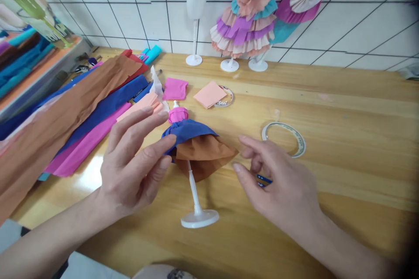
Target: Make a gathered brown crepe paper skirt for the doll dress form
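A small white dress-form mannequin lies tilted on the table, its round base [199, 219] toward me. It wears a pink bodice [178, 115] and a skirt of blue crepe paper [191, 130] over brown crepe paper [203, 149]. My left hand [135, 157] is open at the skirt's left side, index fingertip by the blue paper; contact is unclear. Just off the brown paper's right tip is my right hand [278, 174], thumb and index apart, other fingers curled. A small blue object [263, 179] shows under it, partly hidden; I cannot tell whether it lies on the table.
Crepe paper strips, including a brown one [81, 100], cover the left. A tape ring [300, 141] lies at right. Behind are a pink square [176, 89] and a peach square [210, 94]. A bare mannequin [195, 2] and a ruffled paper dress [245, 26] stand by the tiled wall.
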{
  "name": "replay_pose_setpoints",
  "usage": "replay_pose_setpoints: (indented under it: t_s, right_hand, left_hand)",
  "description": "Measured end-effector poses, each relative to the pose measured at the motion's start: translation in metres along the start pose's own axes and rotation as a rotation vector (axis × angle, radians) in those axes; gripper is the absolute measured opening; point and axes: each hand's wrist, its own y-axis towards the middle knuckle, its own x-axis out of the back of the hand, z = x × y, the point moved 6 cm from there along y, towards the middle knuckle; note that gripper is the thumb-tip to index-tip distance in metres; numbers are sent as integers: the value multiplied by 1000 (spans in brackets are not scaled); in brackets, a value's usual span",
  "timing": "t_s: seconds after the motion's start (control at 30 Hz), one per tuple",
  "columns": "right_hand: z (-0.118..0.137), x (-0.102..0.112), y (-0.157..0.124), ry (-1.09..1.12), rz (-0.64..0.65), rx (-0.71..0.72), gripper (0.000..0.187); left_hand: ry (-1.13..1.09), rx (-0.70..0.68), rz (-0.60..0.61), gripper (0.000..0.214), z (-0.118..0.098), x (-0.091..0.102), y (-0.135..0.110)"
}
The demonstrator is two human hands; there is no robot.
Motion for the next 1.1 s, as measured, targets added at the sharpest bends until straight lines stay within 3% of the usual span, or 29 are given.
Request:
replay_pose_setpoints:
  t_s: [0.1, 0.17, 0.23, 0.37, 0.47, 0.6, 0.7, 0.8, 0.9, 1.1]
  right_hand:
    - [16, -2, 8, -56, -45, 183, 34]
    - [22, -5, 16, -19, -61, 231, 20]
    - [22, -4, 23, 41, -82, 210, 10]
    - [24, 18, 15, 143, -184, 141, 17]
    - [45, 20, -3, 158, -6, 273, 18]
    - [79, -11, -28, 40, 333, 529, 26]
    - [85, -31, -33, -70, 380, 555, 31]
    - [81, -26, -28, 21, 286, 471, 28]
    - [71, -13, -21, 205, 262, 250, 25]
    - [44, 1, -21, 691, 152, -211, 15]
  left_hand:
    - [31, -23, 2, 21, 1, -1, -7]
    - [52, -14, 2, 23, 3, -2, -11]
    - [67, 27, 16, 27, 8, -5, -15]
    - [4, 161, 41, 22, 17, -7, -26]
    - [-138, 313, 95, 12, 20, -9, -35]
    - [-313, 553, 355, 16, 21, -26, -52]
    - [-433, 566, 526, 19, 14, -40, -61]
    - [-442, 425, 533, 23, 6, -45, -61]
    - [-358, 360, 482, 26, 7, -40, -57]
    - [-382, 611, 440, 22, 29, -27, -53]
